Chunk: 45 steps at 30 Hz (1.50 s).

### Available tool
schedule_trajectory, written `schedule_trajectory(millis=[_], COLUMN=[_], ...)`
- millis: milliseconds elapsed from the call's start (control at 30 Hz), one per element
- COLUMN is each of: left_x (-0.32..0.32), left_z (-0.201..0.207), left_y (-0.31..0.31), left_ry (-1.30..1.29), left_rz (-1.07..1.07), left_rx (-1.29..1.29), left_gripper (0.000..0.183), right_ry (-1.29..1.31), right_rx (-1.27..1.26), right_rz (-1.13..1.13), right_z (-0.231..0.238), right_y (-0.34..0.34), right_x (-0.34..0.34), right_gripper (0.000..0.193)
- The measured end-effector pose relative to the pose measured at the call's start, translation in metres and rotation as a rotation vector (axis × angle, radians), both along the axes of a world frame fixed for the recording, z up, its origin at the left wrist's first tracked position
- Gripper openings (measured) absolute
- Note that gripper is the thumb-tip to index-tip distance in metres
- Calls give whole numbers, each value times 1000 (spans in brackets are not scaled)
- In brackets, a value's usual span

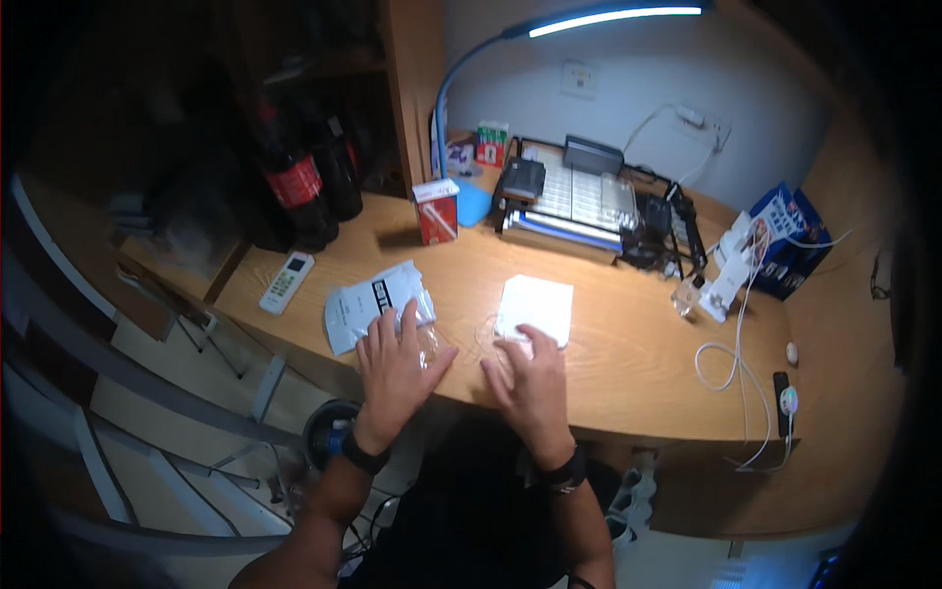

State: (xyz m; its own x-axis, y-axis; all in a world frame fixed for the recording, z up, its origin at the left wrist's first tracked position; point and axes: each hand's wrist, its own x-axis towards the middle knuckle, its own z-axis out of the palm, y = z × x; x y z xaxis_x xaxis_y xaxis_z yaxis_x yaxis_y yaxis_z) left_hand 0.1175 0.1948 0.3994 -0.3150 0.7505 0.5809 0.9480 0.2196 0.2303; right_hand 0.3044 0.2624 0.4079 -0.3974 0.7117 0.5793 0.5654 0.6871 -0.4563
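Silver-white pouch (358, 316) and white square (542, 302) — both laid out

Left hand (392, 373): spread over the pouch's near edge, grasping nothing visible. Right hand (535, 386): parted, at the square's near edge; contact unclear. Progress: both flat on desk (638, 363), neither lifted — remaining handling unclear.

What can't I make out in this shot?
- Head view: lower edge of the silver pouch, partly behind the left hand.
- Head view: near edge of the white square item, partly behind the right hand.
- Head view: button markings on the remote, too small.
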Motion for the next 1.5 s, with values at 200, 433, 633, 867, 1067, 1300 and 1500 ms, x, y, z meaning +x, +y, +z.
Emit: schedule_trajectory(millis=[200, 433, 633, 867, 1067, 1300, 1500], left_x=[-5, -7, 17, 49, 73, 73, 62], left_z=[-5, -8, -3, 12, 17, 10, -6], left_y=[0, -2, -12, -35, -39, -37, -40], left_ry=[-88, -322, -411, -501, -523, -370, -374], left_rz=[-25, -343, -599, -944, -1093, -1071, -1014], left_rx=[-30, 151, 267, 211, 56, -110, -44], left_gripper=[72, 60, 54, 57, 48, 30, 25], right_ry=[135, 201, 319, 311, 259, 194, 338], right_rx=[-142, -494, -621, -446, -490, -549, -731], right_rz=[287, 341, 386, 485, 409, 235, 151], right_z=[1, -1, 18, 33, 27, 16, 14], right_y=[-7, -11, -25, -47, -62, -60, -44], right_x=[-18, -15, -2, 46, 92, 111, 88], right_gripper=[19, 26, 26, 19, 23, 26, 15])
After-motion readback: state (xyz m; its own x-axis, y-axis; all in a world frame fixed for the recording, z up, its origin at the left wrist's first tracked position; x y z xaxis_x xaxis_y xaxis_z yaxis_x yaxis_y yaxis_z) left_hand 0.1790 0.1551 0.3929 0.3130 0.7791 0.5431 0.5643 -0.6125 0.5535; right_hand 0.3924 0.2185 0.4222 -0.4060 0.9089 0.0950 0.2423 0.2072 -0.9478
